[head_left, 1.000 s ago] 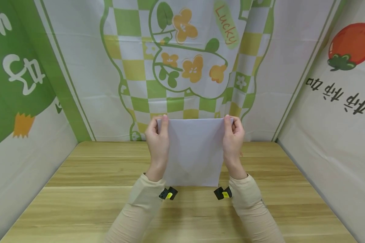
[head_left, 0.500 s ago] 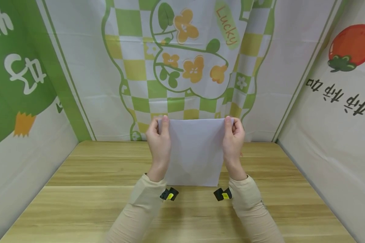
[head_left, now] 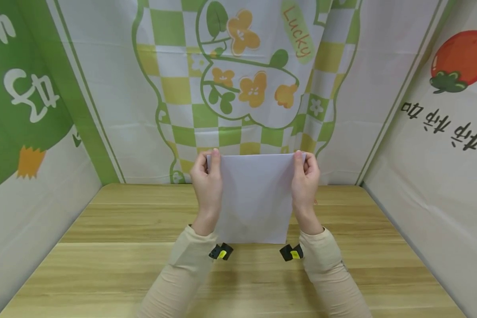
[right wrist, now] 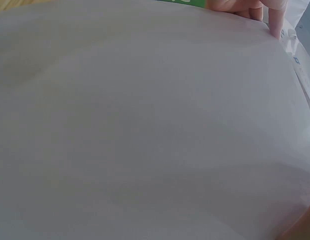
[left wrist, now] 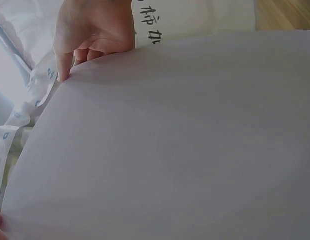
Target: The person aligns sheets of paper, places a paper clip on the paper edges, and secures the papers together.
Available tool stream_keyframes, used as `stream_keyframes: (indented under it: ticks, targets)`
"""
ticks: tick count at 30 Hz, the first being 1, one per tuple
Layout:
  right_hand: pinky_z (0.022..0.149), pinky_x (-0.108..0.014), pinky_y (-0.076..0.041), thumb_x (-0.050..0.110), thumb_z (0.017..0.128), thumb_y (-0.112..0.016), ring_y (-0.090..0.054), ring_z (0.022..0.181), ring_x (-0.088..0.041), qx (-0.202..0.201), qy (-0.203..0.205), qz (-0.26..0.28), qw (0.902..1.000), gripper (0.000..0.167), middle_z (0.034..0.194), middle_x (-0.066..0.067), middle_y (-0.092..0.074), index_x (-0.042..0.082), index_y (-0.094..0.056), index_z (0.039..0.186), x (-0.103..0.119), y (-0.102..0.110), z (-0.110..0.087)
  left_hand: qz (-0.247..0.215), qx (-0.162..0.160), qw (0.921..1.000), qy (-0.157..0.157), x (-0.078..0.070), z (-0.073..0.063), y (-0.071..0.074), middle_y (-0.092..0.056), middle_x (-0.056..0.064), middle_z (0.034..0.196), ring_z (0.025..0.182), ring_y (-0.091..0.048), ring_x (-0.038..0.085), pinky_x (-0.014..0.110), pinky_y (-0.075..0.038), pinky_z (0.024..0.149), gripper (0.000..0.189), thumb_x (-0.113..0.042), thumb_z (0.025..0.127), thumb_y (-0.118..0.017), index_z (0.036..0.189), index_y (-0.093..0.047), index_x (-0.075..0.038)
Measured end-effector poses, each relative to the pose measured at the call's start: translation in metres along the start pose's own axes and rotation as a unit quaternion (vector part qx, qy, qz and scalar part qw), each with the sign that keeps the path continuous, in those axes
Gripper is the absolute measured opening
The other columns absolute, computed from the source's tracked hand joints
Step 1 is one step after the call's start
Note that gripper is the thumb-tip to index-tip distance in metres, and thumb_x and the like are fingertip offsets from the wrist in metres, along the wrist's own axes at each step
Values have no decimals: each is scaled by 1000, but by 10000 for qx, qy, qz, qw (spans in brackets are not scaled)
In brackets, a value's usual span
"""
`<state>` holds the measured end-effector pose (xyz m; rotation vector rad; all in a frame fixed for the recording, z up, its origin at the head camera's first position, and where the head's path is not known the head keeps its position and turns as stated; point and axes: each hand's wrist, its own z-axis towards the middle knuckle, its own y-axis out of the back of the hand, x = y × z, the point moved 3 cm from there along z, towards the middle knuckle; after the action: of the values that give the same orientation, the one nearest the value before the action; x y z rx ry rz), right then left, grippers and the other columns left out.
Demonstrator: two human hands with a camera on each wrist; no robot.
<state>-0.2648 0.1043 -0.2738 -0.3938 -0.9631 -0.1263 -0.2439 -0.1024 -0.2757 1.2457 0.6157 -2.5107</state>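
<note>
A blank white sheet of paper (head_left: 256,198) is held up above the table, its face toward the head camera. My left hand (head_left: 208,190) pinches its upper left corner, thumb in front and curled fingers behind. At the upper right corner, my right hand (head_left: 305,190) grips the sheet the same way. The paper (left wrist: 185,135) fills most of the left wrist view, where the right hand (left wrist: 97,30) shows at the far corner. In the right wrist view the sheet (right wrist: 145,120) again covers nearly everything, with the left hand (right wrist: 250,9) at the top right.
Beneath the hands lies a wood-grain table (head_left: 115,265). A printed curtain (head_left: 175,88) with checks and flowers hangs behind it. Printed cloth walls stand on the left (head_left: 24,110) and right (head_left: 433,176). Small black cameras (head_left: 221,252) with yellow marks sit at both wrists.
</note>
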Motion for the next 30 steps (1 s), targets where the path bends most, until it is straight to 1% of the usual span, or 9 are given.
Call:
stream_keyframes:
  ticks: [2, 4, 6, 10, 14, 17, 20, 24, 30]
  targets:
    - [58, -16, -33, 16, 97, -52, -43, 67, -7, -19, 21, 31, 10000, 11, 75, 2, -52, 11, -55, 88, -8, 2, 3, -22, 16, 10000, -22, 1, 0, 0, -37, -4, 64, 59, -34, 10, 21, -30, 56, 30, -28, 96, -56, 89, -61, 0]
    - [59, -16, -34, 18, 97, -53, -45, 68, -6, -44, 70, 49, 10000, 11, 77, 3, -54, 13, -55, 88, -12, 3, 4, -71, 28, 10000, -32, 2, 0, 0, -38, -4, 65, 60, -34, 10, 21, -31, 56, 30, -29, 96, -56, 89, -60, 0]
    - [61, -16, -36, 19, 97, -54, -47, 70, -6, -77, 127, 65, 9999, 11, 79, 4, -56, 15, -56, 87, -14, 3, 4, -118, 42, 9999, -35, 3, 0, 0, -41, -4, 66, 61, -36, 10, 21, -32, 57, 31, -30, 96, -56, 89, -61, 0]
    - [63, -17, -38, 22, 97, -54, -49, 72, -5, -101, 225, 26, 9997, 10, 81, 5, -58, 16, -56, 88, -15, 5, 4, -173, 61, 9998, -51, 6, 0, 2, -43, -3, 68, 62, -37, 10, 21, -32, 58, 32, -29, 96, -56, 85, -59, 1]
    - [64, -17, -39, 24, 97, -55, -51, 74, -6, -109, 213, 5, 9997, 11, 81, 5, -58, 15, -56, 91, -17, 6, 3, -232, 74, 9997, -2, 9, -1, 4, -46, -2, 70, 64, -41, 9, 20, -33, 59, 27, -25, 96, -56, 83, -56, -1]
    - [65, -17, -41, 23, 96, -55, -53, 74, -6, -145, 172, 1, 9997, 12, 81, 5, -59, 12, -57, 92, -18, 8, 4, -258, 110, 9996, 21, 10, -1, 6, -51, -1, 75, 68, -46, 10, 20, -38, 62, 24, -22, 96, -56, 86, -58, 0]
    - [66, -18, -41, 22, 97, -55, -53, 76, -7, -141, 153, -25, 9998, 11, 82, 4, -59, 12, -57, 92, -19, 9, 4, -254, 178, 9995, 56, 12, -1, 8, -55, 1, 81, 74, -49, 12, 21, -41, 66, 25, -22, 96, -56, 91, -60, 2]
    - [68, -19, -42, 22, 97, -54, -54, 79, -9, -69, 127, -2, 9999, 10, 85, 3, -59, 13, -56, 94, -19, 10, 5, -202, 242, 9994, 136, 15, -1, 11, -56, 2, 85, 77, -50, 13, 21, -42, 68, 26, -23, 96, -56, 96, -61, 3]
    - [68, -19, -42, 20, 97, -54, -54, 79, -10, -46, 148, 39, 9999, 10, 86, 3, -60, 11, -56, 96, -20, 14, 5, -69, 213, 9994, 279, 17, -2, 16, -57, 2, 87, 80, -52, 11, 20, -43, 72, 22, -13, 94, -58, 99, -62, 7]
